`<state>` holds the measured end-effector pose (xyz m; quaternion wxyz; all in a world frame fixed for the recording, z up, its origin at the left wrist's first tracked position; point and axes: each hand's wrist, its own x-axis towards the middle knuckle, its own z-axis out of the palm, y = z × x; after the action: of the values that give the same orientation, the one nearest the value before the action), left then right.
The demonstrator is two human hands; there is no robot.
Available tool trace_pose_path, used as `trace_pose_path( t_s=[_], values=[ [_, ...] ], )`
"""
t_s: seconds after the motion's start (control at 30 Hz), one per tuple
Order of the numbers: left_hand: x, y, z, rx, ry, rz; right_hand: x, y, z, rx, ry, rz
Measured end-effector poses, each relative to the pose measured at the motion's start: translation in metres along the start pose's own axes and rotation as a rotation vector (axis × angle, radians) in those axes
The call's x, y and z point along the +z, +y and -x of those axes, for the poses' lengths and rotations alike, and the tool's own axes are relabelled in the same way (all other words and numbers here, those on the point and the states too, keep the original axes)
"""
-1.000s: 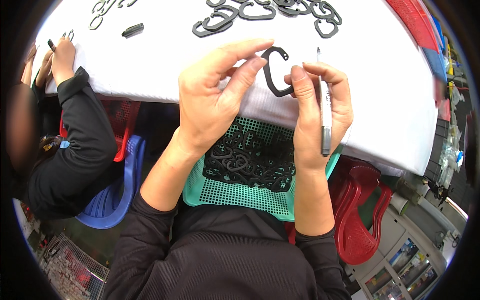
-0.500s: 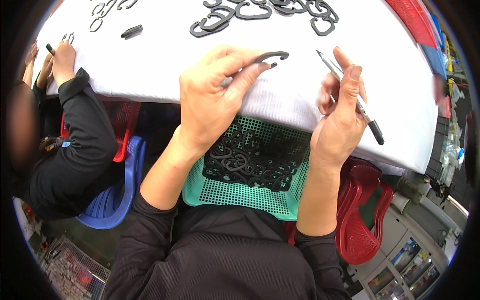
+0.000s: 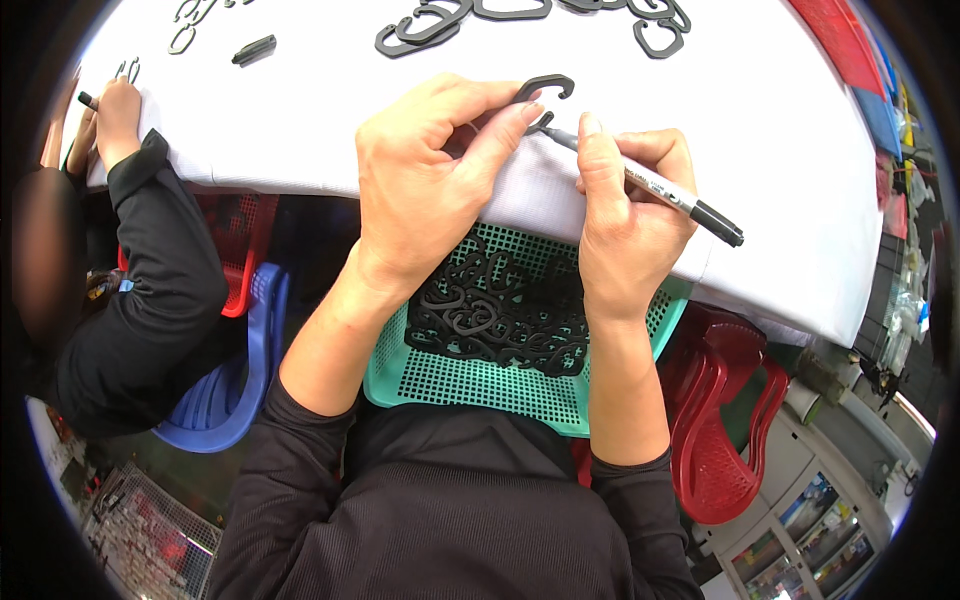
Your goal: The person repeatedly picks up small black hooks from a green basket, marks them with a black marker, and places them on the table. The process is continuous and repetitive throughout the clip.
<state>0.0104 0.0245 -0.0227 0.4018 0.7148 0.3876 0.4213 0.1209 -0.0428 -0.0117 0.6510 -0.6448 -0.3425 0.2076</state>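
Observation:
Between the thumb and fingers of my left hand [image 3: 430, 180] is a black open-sided hook [image 3: 548, 84], held over the table's near edge. My right hand [image 3: 635, 215] grips a grey marker pen [image 3: 660, 185] with a black end. Its tip meets the lower end of the hook, or lies very close to it. On my lap below sits a green plastic basket [image 3: 480, 388], and a heap of black hooks [image 3: 480, 315] fills its far part. My right forearm hides part of the basket's right side.
On the white-covered table [image 3: 780, 190] lie more black hooks [image 3: 425, 30] and a black pen cap [image 3: 254, 49]. At left a co-worker's hand [image 3: 120, 115] holds a marker. Dark red chairs [image 3: 720, 440] stand at right, a blue chair [image 3: 225, 400] at left.
My right hand has moved left, bringing the marker tip from open air to the hook. My left hand has shifted slightly up, and the hook is turned a little.

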Motion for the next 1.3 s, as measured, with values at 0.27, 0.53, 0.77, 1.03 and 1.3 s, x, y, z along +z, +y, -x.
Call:
trace_pose_path(
  t_s=[0.27, 0.53, 0.77, 1.03, 1.3],
  values=[
    [0.001, -0.002, 0.0, 0.022, 0.013, -0.015, 0.001, 0.006, 0.0, -0.022, 0.006, 0.078],
    [0.0, -0.001, -0.001, 0.052, 0.019, -0.02, 0.0, 0.005, 0.0, -0.023, -0.005, 0.094],
    [0.0, -0.001, -0.001, 0.058, 0.022, -0.044, 0.001, 0.007, -0.001, -0.047, -0.007, 0.087],
    [0.002, -0.003, -0.003, 0.077, 0.039, 0.002, -0.014, -0.003, 0.001, -0.022, 0.115, -0.004],
    [0.0, -0.007, 0.0, 0.046, -0.018, 0.066, -0.008, -0.005, -0.004, 0.025, 0.044, 0.021]
  ],
)
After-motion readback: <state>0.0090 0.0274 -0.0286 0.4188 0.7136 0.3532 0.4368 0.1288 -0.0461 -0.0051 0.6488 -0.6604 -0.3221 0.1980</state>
